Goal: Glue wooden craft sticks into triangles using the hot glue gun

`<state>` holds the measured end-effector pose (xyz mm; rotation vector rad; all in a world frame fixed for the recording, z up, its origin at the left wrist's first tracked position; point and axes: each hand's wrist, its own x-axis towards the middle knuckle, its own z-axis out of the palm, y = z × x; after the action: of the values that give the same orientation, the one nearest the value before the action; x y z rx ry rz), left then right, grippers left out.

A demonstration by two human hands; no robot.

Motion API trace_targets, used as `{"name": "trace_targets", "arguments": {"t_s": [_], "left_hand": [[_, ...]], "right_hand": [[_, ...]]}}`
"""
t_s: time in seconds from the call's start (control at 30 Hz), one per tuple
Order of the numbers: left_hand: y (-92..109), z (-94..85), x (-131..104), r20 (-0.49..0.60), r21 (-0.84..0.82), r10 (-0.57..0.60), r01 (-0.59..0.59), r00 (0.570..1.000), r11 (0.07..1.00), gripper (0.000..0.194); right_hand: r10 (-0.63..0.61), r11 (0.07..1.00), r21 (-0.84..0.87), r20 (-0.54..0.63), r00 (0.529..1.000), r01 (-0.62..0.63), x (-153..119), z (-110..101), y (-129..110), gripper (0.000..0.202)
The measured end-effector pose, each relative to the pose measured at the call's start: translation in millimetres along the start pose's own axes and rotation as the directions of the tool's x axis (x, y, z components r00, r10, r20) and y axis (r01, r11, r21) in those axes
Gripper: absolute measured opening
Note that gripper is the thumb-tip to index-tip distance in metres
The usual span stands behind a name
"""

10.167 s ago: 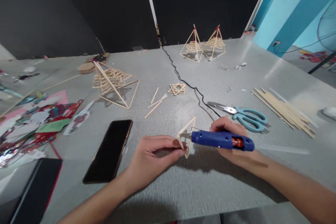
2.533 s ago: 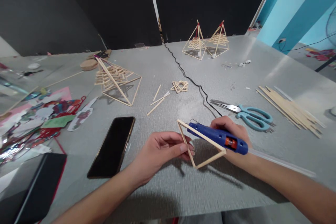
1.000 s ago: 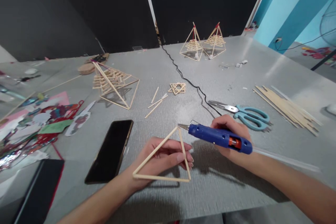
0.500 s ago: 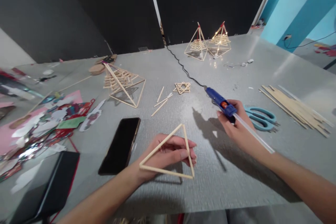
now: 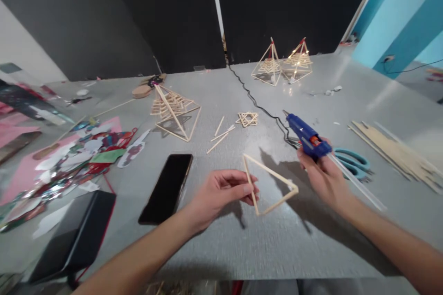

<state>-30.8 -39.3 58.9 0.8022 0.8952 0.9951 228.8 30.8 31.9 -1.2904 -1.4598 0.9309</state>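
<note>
Between thumb and fingers, my left hand (image 5: 224, 193) pinches one side of a wooden stick triangle (image 5: 273, 206), whose far corner points right. My right hand (image 5: 321, 168) is wrapped round a blue glue gun (image 5: 306, 134), its nozzle aimed up and left, a clear glue stick (image 5: 360, 182) jutting from the back. A small star of sticks (image 5: 248, 120) lies beyond the triangle, with a few loose short sticks (image 5: 221, 134) beside it. Light blue scissors (image 5: 353, 162) rest just past my right hand.
A black phone (image 5: 166, 189) lies left of my left hand. Behind it stands a stick pyramid (image 5: 176, 110); two more pyramids (image 5: 268, 64) are at the back. Paper scraps (image 5: 83, 152) and a black case (image 5: 74, 235) fill the left. Long sticks (image 5: 394, 152) lie right.
The triangle has flipped over from the left of my left hand's fingers to their right. My right hand has moved slightly right with the glue gun. The whole view has shifted a little.
</note>
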Motion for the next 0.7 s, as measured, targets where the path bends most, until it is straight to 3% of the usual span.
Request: {"name": "trace_targets", "arguments": {"t_s": [0.13, 0.37, 0.53, 0.7], "left_hand": [[4, 2.1, -1, -0.091, 0.047, 0.013, -0.009, 0.996, 0.999, 0.038], [6, 3.7, -3, -0.167, 0.107, 0.007, 0.011, 0.986, 0.994, 0.04], [5, 4.0, -3, -0.193, 0.123, 0.007, 0.017, 0.981, 0.992, 0.041], [5, 4.2, -2, -0.198, 0.126, 0.007, 0.018, 0.98, 0.992, 0.04]], "right_hand": [[0.078, 0.994, 0.081, -0.024, 0.997, -0.076, 3, 5, -9, 0.033], [0.191, 0.866, 0.411, 0.259, 0.947, -0.287, -5, 6, -35, 0.034], [0.239, 0.809, 0.458, 0.316, 0.918, -0.368, -8, 3, -41, 0.048], [0.222, 0.781, 0.498, 0.343, 0.913, -0.377, -9, 2, -41, 0.049]]}}
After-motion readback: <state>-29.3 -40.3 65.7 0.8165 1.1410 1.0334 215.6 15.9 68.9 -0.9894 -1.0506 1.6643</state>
